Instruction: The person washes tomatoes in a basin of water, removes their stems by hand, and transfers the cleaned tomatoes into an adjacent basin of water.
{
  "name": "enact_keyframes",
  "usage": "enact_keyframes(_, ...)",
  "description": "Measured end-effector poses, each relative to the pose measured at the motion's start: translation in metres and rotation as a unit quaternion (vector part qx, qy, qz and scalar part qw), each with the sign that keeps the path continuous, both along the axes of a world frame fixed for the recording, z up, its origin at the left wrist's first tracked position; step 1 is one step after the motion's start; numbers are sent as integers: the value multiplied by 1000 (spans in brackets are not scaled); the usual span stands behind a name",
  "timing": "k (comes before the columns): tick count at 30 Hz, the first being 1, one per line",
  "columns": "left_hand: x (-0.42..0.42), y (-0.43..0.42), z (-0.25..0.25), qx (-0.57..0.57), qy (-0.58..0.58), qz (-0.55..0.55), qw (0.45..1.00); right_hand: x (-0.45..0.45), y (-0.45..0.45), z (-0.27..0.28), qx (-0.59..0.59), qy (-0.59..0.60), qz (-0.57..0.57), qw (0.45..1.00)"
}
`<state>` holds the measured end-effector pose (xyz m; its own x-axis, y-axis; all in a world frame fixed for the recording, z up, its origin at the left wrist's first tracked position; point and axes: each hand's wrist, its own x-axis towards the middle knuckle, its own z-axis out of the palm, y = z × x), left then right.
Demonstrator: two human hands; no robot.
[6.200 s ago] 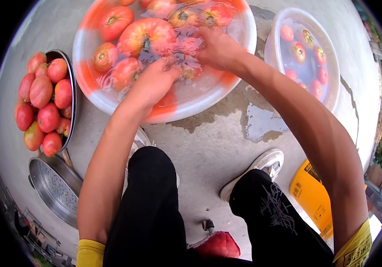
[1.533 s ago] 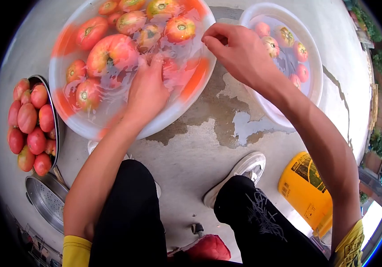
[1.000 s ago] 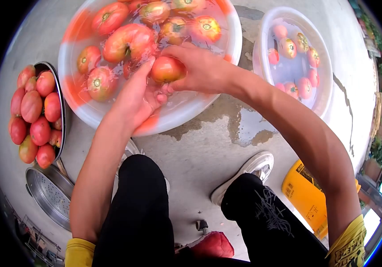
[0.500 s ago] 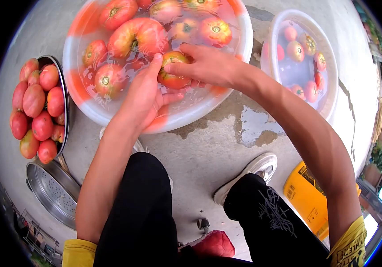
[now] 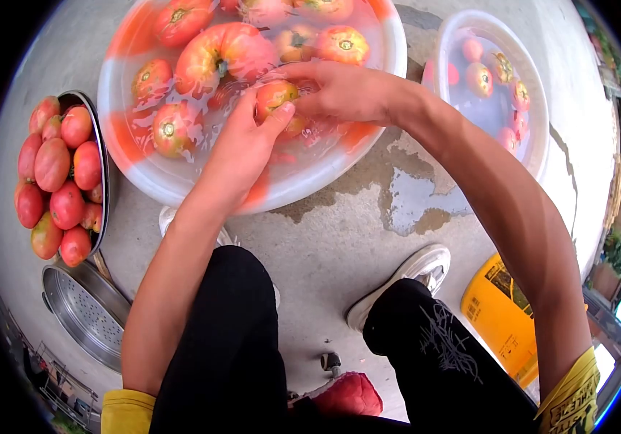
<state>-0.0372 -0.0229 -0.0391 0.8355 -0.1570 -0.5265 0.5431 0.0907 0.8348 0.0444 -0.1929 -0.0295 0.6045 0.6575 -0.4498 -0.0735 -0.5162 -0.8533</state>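
A red and yellow-green tomato (image 5: pixel 273 98) sits between my two hands at the water's surface in a large round basin (image 5: pixel 137 184). My left hand (image 5: pixel 241 148) grips it from the near left, thumb along its near side. From the right, my right hand (image 5: pixel 350 92) curls against it; some of those fingertips are hidden by the water and the tomato. Around the hands float several more tomatoes, among them a big ribbed one (image 5: pixel 249 52) just beyond and a smaller one (image 5: pixel 173 130) to the left.
Left of the basin stands a metal bowl (image 5: pixel 106 170) heaped with tomatoes, beside a perforated steamer pan (image 5: pixel 82 315). A translucent tub (image 5: pixel 538 134) of water and tomatoes is at right. Below it are a yellow container (image 5: pixel 498 318) and wet concrete (image 5: pixel 422 202).
The tomato has turned in my hands, and my left thumb has come down across its near side. My right hand has shifted slightly right and up. The view has moved a little.
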Motion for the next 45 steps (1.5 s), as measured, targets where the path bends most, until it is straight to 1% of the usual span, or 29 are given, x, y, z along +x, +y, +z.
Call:
enact_keyframes(2,-1,-1,-2,8,-6,10,1000,5,0,-1,-11,46,29,998)
enact_keyframes(3,-1,-1,-3,16,-12,19,1000,4,0,-2,-10,46,29,998)
enact_keyframes(4,-1,-1,-2,16,-12,19,1000,2,0,-3,34,132,-9,991)
enact_keyframes(5,-1,-1,-1,60,-30,3,998,1,0,-2,77,217,-47,972)
enact_keyframes(6,-1,-1,0,104,-48,-12,993,1,1,0,77,217,-47,972)
enact_keyframes(7,0,-2,4,103,-47,-12,993,2,0,1,66,212,-27,975)
enact_keyframes(9,-1,-2,12,137,-15,20,990,1,4,13,55,207,-7,977)
enact_keyframes(11,0,3,5,129,5,30,991,-6,7,25,8,196,-23,980)
enact_keyframes(12,0,4,2,119,25,40,992,-8,10,27,8,196,-22,980)
enact_keyframes(14,0,3,3,114,30,41,992,-10,16,28,-32,176,-38,983)
enact_keyframes(18,-1,0,2,87,20,48,995,-5,12,13,-16,223,-42,974)
enact_keyframes(20,-1,-1,4,99,19,47,994,-6,10,6,45,233,-40,971)
enact_keyframes(22,-1,-3,6,109,18,45,993,-5,8,5,46,239,-40,969)
enact_keyframes(25,-1,-3,6,136,17,46,990,-3,10,19,32,257,-44,965)
enact_keyframes(26,0,1,3,96,37,56,993,-4,11,24,16,268,-48,962)
enact_keyframes(27,0,3,1,56,57,67,995,-6,13,24,15,268,-47,962)
enact_keyframes(29,0,2,0,72,51,54,995,-9,19,22,-16,224,-77,972)
enact_keyframes(30,0,2,-1,89,45,40,994,-7,17,16,-16,224,-76,972)
enact_keyframes(32,0,1,1,92,42,39,994,-1,13,5,-16,191,-21,981)
enact_keyframes(33,0,0,2,94,38,38,994,-1,11,3,-15,192,-21,981)
enact_keyframes(35,-1,1,-5,107,20,31,994,-4,10,4,39,254,-39,966)
enact_keyframes(36,-1,1,-8,119,1,24,993,-6,11,2,39,254,-39,966)
enact_keyframes(37,0,2,-9,119,1,24,993,-9,13,-1,60,258,-66,962)
enact_keyframes(38,0,3,-10,89,3,37,995,-10,14,-3,81,261,-92,958)
enact_keyframes(39,0,4,-11,57,5,50,997,-10,14,-4,81,261,-93,957)
enact_keyframes(41,2,6,-7,48,29,62,997,-10,16,0,122,294,-122,940)
enact_keyframes(42,2,6,-5,37,53,75,995,-10,16,5,122,294,-122,940)
enact_keyframes(44,3,6,-4,36,58,68,995,-10,16,17,39,239,-83,967)
enact_keyframes(45,3,5,-3,34,62,62,996,-11,14,13,39,239,-83,967)
